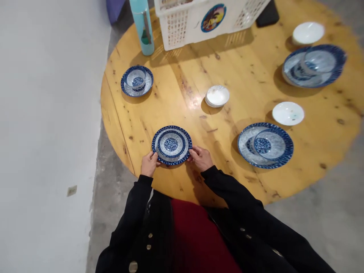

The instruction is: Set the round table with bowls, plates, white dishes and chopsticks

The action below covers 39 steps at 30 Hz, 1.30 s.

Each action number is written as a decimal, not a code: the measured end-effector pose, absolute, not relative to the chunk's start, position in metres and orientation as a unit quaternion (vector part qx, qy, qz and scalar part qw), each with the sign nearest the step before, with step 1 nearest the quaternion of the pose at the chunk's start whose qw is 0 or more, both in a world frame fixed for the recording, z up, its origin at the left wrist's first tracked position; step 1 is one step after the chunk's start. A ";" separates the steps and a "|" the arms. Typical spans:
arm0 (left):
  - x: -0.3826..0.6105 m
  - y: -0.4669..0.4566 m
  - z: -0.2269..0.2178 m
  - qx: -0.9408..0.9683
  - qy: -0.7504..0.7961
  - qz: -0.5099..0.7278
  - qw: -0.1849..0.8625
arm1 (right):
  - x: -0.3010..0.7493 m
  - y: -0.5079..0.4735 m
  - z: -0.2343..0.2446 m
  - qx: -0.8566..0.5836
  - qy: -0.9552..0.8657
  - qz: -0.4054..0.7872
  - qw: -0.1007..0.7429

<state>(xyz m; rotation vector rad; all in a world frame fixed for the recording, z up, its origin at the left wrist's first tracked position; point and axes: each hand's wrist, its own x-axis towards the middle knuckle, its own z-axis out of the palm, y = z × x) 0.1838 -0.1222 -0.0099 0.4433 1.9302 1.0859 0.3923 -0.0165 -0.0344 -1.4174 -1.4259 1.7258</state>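
A blue-and-white plate is at the near edge of the round wooden table, with a smaller patterned bowl on top of it. My left hand pinches the plate's rim at its lower left, thumb on top. On the opposite side my right hand grips the rim in the same way. The fingers of both hands are partly hidden under the rim. Whether the plate rests fully on the wood or is slightly raised, I cannot tell.
On the table stand a plate with a bowl at left, two more plate-and-bowl sets at right, a small stack of white dishes, white dishes, a white basket, a turquoise bottle and a black object.
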 end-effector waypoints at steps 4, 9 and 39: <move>0.166 -0.118 -0.006 0.196 0.739 0.394 0.509 | 0.384 -0.019 -0.029 -0.558 -0.517 0.597 0.254; 0.149 -0.106 -0.009 0.226 0.715 0.363 0.553 | 0.370 -0.029 -0.030 -0.601 -0.517 0.541 0.281; 0.123 -0.097 -0.027 0.354 0.686 0.321 0.548 | 0.351 -0.063 -0.040 -0.643 -0.504 0.464 0.342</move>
